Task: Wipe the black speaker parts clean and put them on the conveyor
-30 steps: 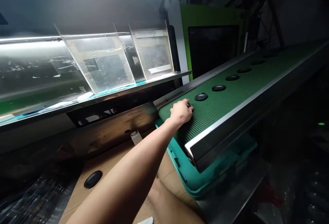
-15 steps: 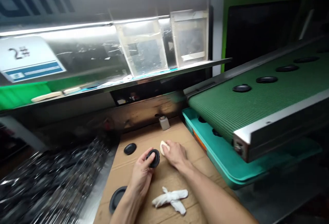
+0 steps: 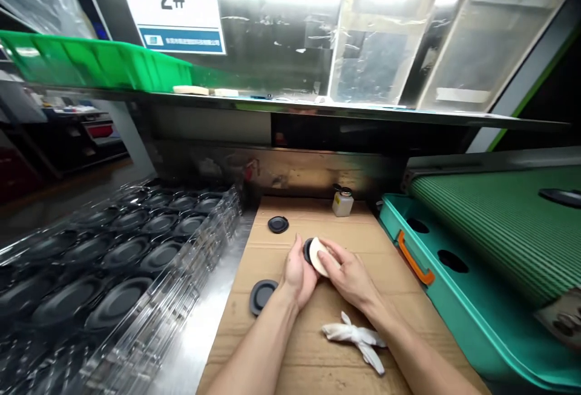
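My left hand (image 3: 296,275) is closed on a small round black rubber part (image 3: 307,252) over the cardboard sheet (image 3: 313,359). With its fingers curled round a white oval sponge pad (image 3: 319,259), my right hand (image 3: 351,274) presses the pad against the face of that part, covering much of it. Another black round part (image 3: 278,224) lies on the cardboard beyond my left hand. A larger black disc (image 3: 262,297) rests beside my left forearm, which partly hides it. Nearer me, a crumpled white glove or cloth (image 3: 354,336) lies by my right forearm.
Clear plastic trays (image 3: 200,262) of black discs are stacked at left. A small square bottle (image 3: 343,204) stands at the back of the cardboard. To the right are a teal bin (image 3: 476,328) and green conveyor belt (image 3: 499,201). A metal shelf (image 3: 290,104) with a green crate (image 3: 100,62) spans above.
The view has swung left. My right hand has brought the sponge pad onto the black part, which were apart before. My left hand still holds the part.
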The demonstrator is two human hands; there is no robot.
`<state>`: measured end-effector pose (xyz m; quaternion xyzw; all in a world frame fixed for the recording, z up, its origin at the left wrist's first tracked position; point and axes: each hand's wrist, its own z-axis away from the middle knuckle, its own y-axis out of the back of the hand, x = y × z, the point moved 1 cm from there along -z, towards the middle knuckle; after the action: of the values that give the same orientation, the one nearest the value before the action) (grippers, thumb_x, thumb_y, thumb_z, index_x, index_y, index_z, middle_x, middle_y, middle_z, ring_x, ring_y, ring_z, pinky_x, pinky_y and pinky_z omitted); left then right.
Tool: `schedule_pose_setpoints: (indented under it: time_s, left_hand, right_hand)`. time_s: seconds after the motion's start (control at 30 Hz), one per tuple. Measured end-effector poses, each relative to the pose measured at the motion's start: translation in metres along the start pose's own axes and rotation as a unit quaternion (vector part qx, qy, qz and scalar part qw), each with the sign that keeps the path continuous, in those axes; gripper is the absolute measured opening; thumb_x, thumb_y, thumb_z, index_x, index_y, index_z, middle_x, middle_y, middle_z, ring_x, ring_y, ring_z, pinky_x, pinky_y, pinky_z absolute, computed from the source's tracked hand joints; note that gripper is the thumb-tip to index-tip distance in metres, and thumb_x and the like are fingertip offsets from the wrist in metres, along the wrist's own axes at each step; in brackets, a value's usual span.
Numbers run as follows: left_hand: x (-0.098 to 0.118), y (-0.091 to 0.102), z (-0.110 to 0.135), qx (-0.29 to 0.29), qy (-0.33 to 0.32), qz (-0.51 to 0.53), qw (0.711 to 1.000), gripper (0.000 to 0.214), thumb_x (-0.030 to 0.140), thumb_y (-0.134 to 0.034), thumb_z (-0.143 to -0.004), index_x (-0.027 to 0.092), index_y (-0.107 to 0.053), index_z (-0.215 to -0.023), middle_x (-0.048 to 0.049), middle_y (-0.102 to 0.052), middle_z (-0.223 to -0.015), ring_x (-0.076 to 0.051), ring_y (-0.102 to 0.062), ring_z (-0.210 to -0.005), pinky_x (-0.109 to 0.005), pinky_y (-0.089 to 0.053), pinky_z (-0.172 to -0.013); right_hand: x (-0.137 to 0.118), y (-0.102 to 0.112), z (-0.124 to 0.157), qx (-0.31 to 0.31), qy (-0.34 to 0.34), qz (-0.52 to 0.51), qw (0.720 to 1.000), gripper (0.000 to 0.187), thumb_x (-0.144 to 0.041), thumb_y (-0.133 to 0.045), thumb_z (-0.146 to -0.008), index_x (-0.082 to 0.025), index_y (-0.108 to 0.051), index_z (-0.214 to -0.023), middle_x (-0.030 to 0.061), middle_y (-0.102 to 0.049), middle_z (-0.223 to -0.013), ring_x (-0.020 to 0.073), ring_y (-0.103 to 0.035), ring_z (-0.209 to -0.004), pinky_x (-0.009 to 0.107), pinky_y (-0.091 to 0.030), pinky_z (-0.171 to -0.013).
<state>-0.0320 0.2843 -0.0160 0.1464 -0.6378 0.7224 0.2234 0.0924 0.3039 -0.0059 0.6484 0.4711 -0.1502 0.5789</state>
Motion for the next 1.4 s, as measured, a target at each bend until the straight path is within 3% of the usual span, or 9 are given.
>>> schedule_pose_setpoints:
  time_s: [0.13,0.3,0.73,0.83,0.93,1.07,1.23,1.3,1.4]
  left_hand:
    - [-0.008,0.003,-0.006,0.028,0.021,0.016,0.999,0.037,0.036,-0.037,-0.094,0.010,-0.062,-0.104,-0.0152,-0.067,-0.104,-0.023,-0.064,-0.099,-0.038,-0.052,-0.087]
    - [-0.011,0.009,-0.013,0.073,0.018,0.020,0.997,0.031,0.030,-0.039,-0.094,0.010,-0.062,-0.097,-0.0148,-0.068,-0.099,-0.022,-0.065,-0.095,-0.036,-0.053,-0.087]
    - [-0.012,0.007,-0.017,0.064,0.024,-0.029,0.997,0.036,0.029,-0.036,-0.095,0.006,-0.060,-0.109,-0.0191,-0.067,-0.107,-0.025,-0.064,-0.099,-0.041,-0.052,-0.088]
    - [-0.011,0.007,-0.017,0.067,0.019,-0.013,0.998,0.035,0.029,-0.036,-0.095,0.006,-0.060,-0.107,-0.0195,-0.066,-0.107,-0.024,-0.064,-0.099,-0.038,-0.053,-0.088]
    - [-0.011,0.007,-0.015,0.056,0.027,-0.029,0.998,0.033,0.030,-0.039,-0.095,0.006,-0.061,-0.103,-0.0193,-0.066,-0.105,-0.025,-0.065,-0.095,-0.039,-0.054,-0.084]
    - [-0.009,0.010,-0.015,0.058,0.018,-0.017,0.998,0.031,0.031,-0.041,-0.094,0.008,-0.060,-0.099,-0.0152,-0.068,-0.096,-0.024,-0.066,-0.086,-0.041,-0.055,-0.078]
    - [-0.007,0.010,-0.017,0.075,0.004,0.009,0.997,0.031,0.032,-0.037,-0.095,0.010,-0.058,-0.100,-0.0146,-0.067,-0.099,-0.024,-0.065,-0.089,-0.040,-0.054,-0.079]
    - [-0.009,0.008,-0.017,0.081,-0.003,-0.006,0.997,0.031,0.032,-0.037,-0.095,0.010,-0.058,-0.102,-0.0157,-0.066,-0.100,-0.024,-0.065,-0.091,-0.040,-0.054,-0.081]
    - [-0.012,0.005,-0.015,0.076,-0.027,-0.044,0.996,0.028,0.030,-0.042,-0.093,0.011,-0.060,-0.103,-0.0150,-0.066,-0.101,-0.023,-0.065,-0.092,-0.039,-0.052,-0.084]
  right_hand:
    - [0.012,-0.001,-0.010,0.066,-0.085,0.104,0.989,0.050,-0.054,-0.037,-0.091,-0.032,-0.051,-0.133,0.0049,-0.072,-0.097,0.0231,-0.067,-0.089,0.032,-0.050,-0.077]
    - [0.005,-0.009,-0.005,-0.020,-0.063,0.165,0.984,0.048,-0.054,-0.034,-0.092,-0.036,-0.049,-0.135,0.0044,-0.071,-0.106,0.0240,-0.066,-0.096,0.033,-0.049,-0.080]
    - [-0.002,-0.005,-0.007,0.003,-0.124,0.276,0.953,0.051,-0.057,-0.026,-0.094,-0.039,-0.043,-0.138,0.0077,-0.072,-0.098,0.0287,-0.067,-0.089,0.037,-0.048,-0.074]
    - [0.001,-0.005,-0.007,-0.014,-0.092,0.252,0.963,0.051,-0.057,-0.031,-0.093,-0.037,-0.043,-0.138,0.0073,-0.072,-0.096,0.0274,-0.067,-0.088,0.036,-0.048,-0.075]
    - [0.012,0.002,-0.014,0.051,-0.119,0.199,0.971,0.049,-0.054,-0.035,-0.092,-0.033,-0.051,-0.134,0.0074,-0.071,-0.100,0.0256,-0.066,-0.091,0.035,-0.047,-0.078]
    - [0.023,0.015,-0.023,0.122,-0.064,-0.008,0.990,0.045,-0.049,-0.043,-0.090,-0.024,-0.058,-0.124,0.0063,-0.070,-0.103,0.0201,-0.065,-0.089,0.028,-0.049,-0.075]
    - [0.021,0.023,-0.018,-0.013,-0.054,-0.172,0.983,0.040,-0.044,-0.054,-0.083,-0.016,-0.066,-0.109,0.0054,-0.071,-0.088,0.0149,-0.061,-0.064,0.023,-0.046,-0.054]
    - [0.018,0.022,-0.015,-0.056,-0.046,-0.163,0.984,0.032,-0.038,-0.057,-0.080,-0.015,-0.070,-0.099,0.0046,-0.071,-0.084,0.0145,-0.061,-0.065,0.023,-0.046,-0.058]
    - [0.013,0.014,-0.013,-0.039,-0.026,-0.155,0.987,0.029,-0.035,-0.056,-0.080,-0.015,-0.071,-0.095,0.0043,-0.071,-0.087,0.0159,-0.062,-0.075,0.024,-0.046,-0.067]
